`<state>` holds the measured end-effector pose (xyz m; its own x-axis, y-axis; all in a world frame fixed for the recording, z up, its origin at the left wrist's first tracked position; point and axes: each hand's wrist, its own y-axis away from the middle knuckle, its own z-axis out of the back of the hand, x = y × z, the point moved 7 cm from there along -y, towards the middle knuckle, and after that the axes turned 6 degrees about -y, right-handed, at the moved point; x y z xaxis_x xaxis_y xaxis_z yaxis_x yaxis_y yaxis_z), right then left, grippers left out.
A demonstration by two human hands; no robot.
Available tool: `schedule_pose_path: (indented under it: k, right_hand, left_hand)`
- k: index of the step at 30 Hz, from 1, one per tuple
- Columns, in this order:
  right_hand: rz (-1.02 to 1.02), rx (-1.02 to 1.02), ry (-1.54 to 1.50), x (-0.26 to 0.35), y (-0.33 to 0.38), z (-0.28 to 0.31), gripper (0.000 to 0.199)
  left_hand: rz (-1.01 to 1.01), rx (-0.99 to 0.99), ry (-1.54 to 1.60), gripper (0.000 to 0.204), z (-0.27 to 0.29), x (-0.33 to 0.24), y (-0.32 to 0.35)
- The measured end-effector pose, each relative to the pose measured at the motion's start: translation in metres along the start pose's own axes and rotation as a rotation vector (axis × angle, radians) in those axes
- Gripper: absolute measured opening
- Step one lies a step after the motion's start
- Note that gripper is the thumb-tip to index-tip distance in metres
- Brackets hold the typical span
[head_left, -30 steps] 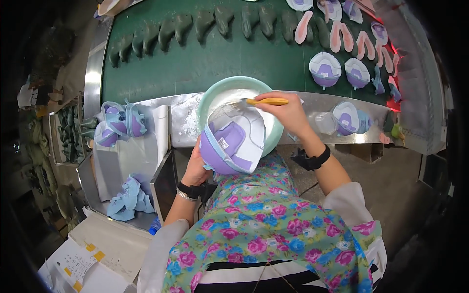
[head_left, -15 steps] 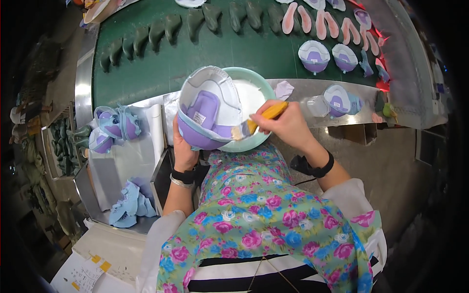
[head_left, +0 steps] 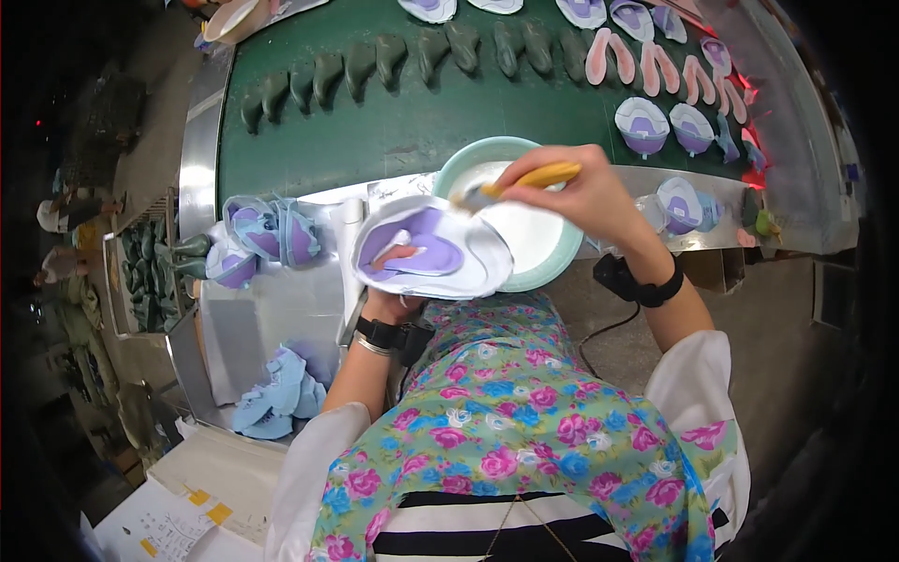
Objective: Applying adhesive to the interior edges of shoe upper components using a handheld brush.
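Purple and white, one shoe upper (head_left: 431,251) lies open-side up across the left hand (head_left: 393,298), whose fingers curl up from below and clasp it, a fingertip showing inside. It sits at the near edge of the steel bench, overlapping the rim of one pale-green bowl (head_left: 552,272) of white glue. The right hand (head_left: 585,192) pinches one yellow-handled brush (head_left: 524,180) between thumb and fingers, its bristles over the bowl's far side.

Left of the upper, three more purple uppers (head_left: 262,234) are bunched on the steel bench (head_left: 272,318). On the green conveyor belt (head_left: 412,122) beyond, about nine dark green lasts (head_left: 384,61) stand in a row, with four pink soles (head_left: 655,66) to the right. Bare belt lies between the lasts and the bowl. A white carton (head_left: 187,506) with small yellow stickers sits at lower left.
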<state>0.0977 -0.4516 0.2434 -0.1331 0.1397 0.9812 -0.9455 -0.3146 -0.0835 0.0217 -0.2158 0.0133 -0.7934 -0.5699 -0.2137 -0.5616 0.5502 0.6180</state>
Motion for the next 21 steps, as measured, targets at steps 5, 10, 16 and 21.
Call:
schedule_pose_path:
  k: [5, 10, 16, 21]
  right_hand:
    - [0.070, 0.319, -0.156, 0.015, -0.005, -0.056, 0.015]
    - [-0.190, -0.046, -0.112, -0.052, 0.016, 0.005, 0.009]
    - [-0.474, -0.375, -0.062, -0.100, 0.110, 0.074, 0.020]
    - [-0.265, -0.564, -0.217, -0.097, 0.107, 0.138, 0.022]
  left_hand:
    - [-0.218, 0.286, -0.547, 0.029, -0.084, 0.013, -0.006]
    - [0.580, 0.145, -0.080, 0.020, -0.089, 0.071, -0.009]
    - [0.080, 0.106, -0.353, 0.022, -0.070, 0.041, -0.032]
    - [-0.379, 0.070, -0.571, 0.048, -0.159, 0.007, -0.073]
